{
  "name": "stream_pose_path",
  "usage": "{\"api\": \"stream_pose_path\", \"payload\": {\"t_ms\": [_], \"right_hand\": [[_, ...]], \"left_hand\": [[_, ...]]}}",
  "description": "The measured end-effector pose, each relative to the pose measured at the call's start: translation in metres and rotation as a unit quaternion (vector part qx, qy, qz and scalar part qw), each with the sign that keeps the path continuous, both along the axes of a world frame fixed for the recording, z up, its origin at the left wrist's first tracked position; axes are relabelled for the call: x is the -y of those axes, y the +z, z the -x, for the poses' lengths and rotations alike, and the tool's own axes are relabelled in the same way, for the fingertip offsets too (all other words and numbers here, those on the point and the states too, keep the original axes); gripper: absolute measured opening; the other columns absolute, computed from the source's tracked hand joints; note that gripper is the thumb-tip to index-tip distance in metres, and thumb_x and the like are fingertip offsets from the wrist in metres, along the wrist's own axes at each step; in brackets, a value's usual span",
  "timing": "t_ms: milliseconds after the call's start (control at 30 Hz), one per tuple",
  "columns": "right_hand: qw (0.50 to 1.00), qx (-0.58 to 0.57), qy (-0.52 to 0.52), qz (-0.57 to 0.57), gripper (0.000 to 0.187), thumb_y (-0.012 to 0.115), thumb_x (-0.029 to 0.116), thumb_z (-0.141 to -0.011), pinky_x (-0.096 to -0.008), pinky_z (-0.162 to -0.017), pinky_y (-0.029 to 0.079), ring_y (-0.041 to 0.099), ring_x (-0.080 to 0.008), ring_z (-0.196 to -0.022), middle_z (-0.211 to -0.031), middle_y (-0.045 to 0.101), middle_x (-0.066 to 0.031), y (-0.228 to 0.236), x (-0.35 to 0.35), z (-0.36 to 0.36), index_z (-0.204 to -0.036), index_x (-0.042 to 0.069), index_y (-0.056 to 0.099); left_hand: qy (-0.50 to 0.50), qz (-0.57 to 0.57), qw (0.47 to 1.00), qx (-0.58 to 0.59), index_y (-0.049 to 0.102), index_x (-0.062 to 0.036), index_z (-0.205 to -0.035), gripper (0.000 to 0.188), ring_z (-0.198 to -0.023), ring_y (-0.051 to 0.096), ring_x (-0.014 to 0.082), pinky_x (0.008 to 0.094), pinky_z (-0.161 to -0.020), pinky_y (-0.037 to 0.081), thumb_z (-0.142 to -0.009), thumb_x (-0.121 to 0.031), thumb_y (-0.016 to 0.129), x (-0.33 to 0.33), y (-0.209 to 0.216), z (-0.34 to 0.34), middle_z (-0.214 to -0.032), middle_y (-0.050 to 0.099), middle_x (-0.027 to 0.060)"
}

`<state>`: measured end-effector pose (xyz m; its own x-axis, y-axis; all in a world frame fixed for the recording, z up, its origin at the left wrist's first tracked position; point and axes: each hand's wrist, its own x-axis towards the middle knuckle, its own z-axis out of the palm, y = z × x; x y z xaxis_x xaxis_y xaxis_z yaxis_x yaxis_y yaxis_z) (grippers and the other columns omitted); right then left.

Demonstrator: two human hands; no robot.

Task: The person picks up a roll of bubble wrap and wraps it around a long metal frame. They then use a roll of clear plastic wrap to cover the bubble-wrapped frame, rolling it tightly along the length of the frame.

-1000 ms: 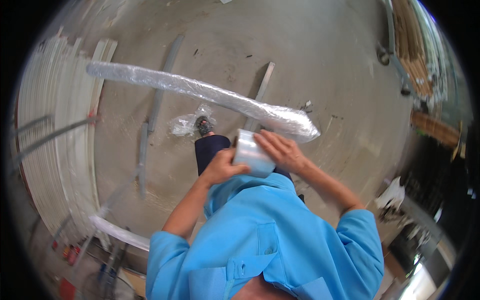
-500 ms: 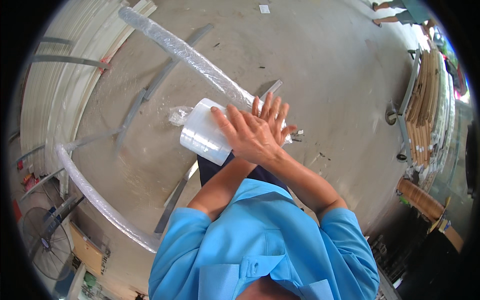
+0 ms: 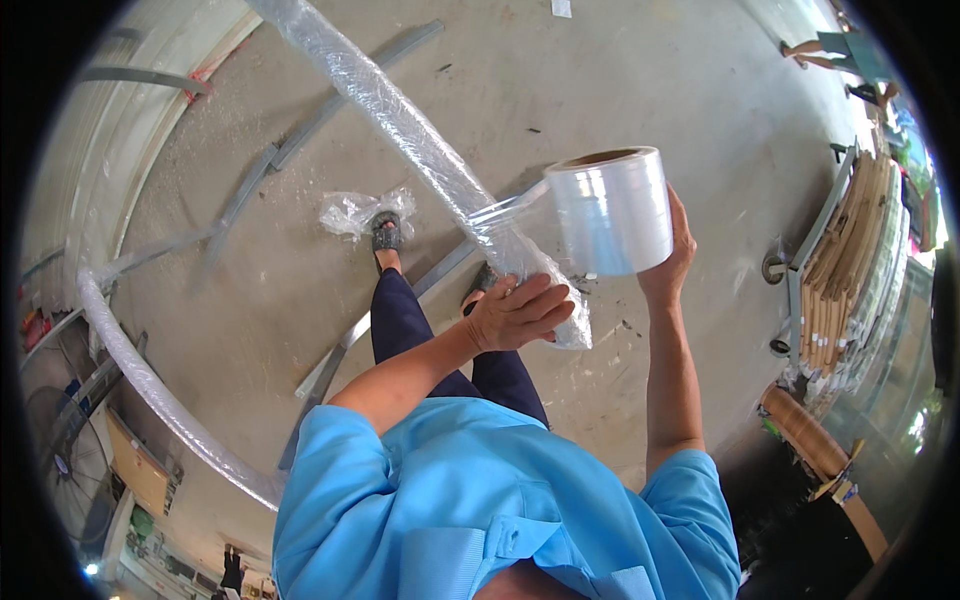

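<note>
My right hand (image 3: 677, 250) grips a wide roll of clear stretch film (image 3: 612, 215) from its right side and underside; the brown cardboard core shows at the top. From the roll a twisted strip of film (image 3: 515, 205) runs left to a long, film-wrapped bar (image 3: 400, 120). That bar slants from the far left toward me, and what lies inside the wrap is hard to make out. Close to its near end, my left hand (image 3: 520, 315) is closed around the bar, fingers bent over the film. Loose film hangs beyond those fingers.
Crumpled film (image 3: 360, 212) lies by my left foot. Grey metal strips (image 3: 310, 130) support the bar and another wrapped length (image 3: 170, 390) at left. A wheeled cart with stacked brown boards (image 3: 845, 260) stands right. A person (image 3: 840, 50) is at far right, a fan (image 3: 60, 440) at lower left.
The film roll has passed from the left side of the bar to its right and now stands upright in my right hand. My crossed arms have parted; my left hand has come to the bar's near end.
</note>
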<state>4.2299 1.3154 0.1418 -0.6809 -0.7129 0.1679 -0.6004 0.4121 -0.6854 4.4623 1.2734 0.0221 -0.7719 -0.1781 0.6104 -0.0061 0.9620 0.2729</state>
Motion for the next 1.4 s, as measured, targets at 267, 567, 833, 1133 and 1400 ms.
{"api": "stream_pose_path", "payload": {"t_ms": [267, 567, 833, 1133, 1400], "right_hand": [[0.949, 0.304, -0.075, -0.024, 0.041, 0.058, 0.001, -0.088, -0.0281, -0.089, 0.05, 0.063, -0.0156, -0.103, -0.114, 0.069, -0.0076, -0.175, 0.005, 0.014, -0.129, 0.001, 0.059], [0.664, 0.724, 0.05, -0.181, 0.051, 0.066, 0.016, -0.091, -0.0368, -0.085, 0.055, 0.063, -0.0227, -0.107, -0.118, 0.065, -0.011, -0.228, 0.024, -0.053, -0.139, 0.007, 0.051], [0.712, 0.55, 0.318, -0.301, 0.063, 0.069, 0.017, -0.088, -0.0397, -0.093, 0.053, 0.059, -0.0277, -0.118, -0.129, 0.061, -0.0124, -0.195, 0.024, -0.045, -0.145, 0.012, 0.044], [0.913, 0.188, 0.291, -0.214, 0.104, 0.081, 0.001, -0.063, -0.0442, -0.108, 0.046, 0.05, -0.0318, -0.13, -0.148, 0.046, -0.0104, 0.045, -0.025, -0.024, -0.151, 0.031, 0.033], [0.934, -0.257, 0.247, -0.031, 0.079, 0.081, 0.009, -0.065, -0.0372, -0.085, 0.06, 0.066, -0.028, -0.107, -0.127, 0.061, -0.0115, 0.075, -0.013, -0.062, -0.138, 0.024, 0.054]], "left_hand": [[-0.107, -0.288, 0.952, -0.015, 0.057, -0.0212, -0.13, 0.04, -0.136, 0.04, 0.0265, 0.0465, -0.112, 0.031, -0.091, -0.025, 0.064, 0.012, 0.031, -0.024, -0.14, 0.048, 0.0092], [0.143, -0.577, 0.799, 0.091, 0.052, -0.0023, -0.135, 0.073, -0.143, 0.03, 0.037, 0.047, -0.116, 0.026, -0.069, -0.012, 0.083, 0.077, -0.036, -0.071, -0.15, 0.037, 0.0206], [-0.02, -0.375, 0.875, 0.305, 0.066, -0.0107, -0.122, 0.064, -0.137, 0.039, 0.0324, 0.052, -0.112, 0.023, -0.065, -0.033, 0.086, 0.102, 0.005, -0.109, -0.136, 0.056, 0.0104], [-0.167, -0.585, 0.775, 0.169, 0.07, -0.0019, -0.097, 0.042, -0.083, 0.065, 0.0308, 0.0409, -0.079, 0.048, -0.071, -0.032, 0.083, 0.097, 0.16, -0.081, -0.089, 0.069, 0.0137], [-0.059, -0.831, 0.511, 0.213, 0.064, 0.0021, -0.115, 0.046, -0.092, 0.063, 0.0143, 0.0286, -0.081, 0.05, -0.092, -0.037, 0.068, 0.104, 0.164, 0.031, -0.099, 0.068, 0.0094]]}}
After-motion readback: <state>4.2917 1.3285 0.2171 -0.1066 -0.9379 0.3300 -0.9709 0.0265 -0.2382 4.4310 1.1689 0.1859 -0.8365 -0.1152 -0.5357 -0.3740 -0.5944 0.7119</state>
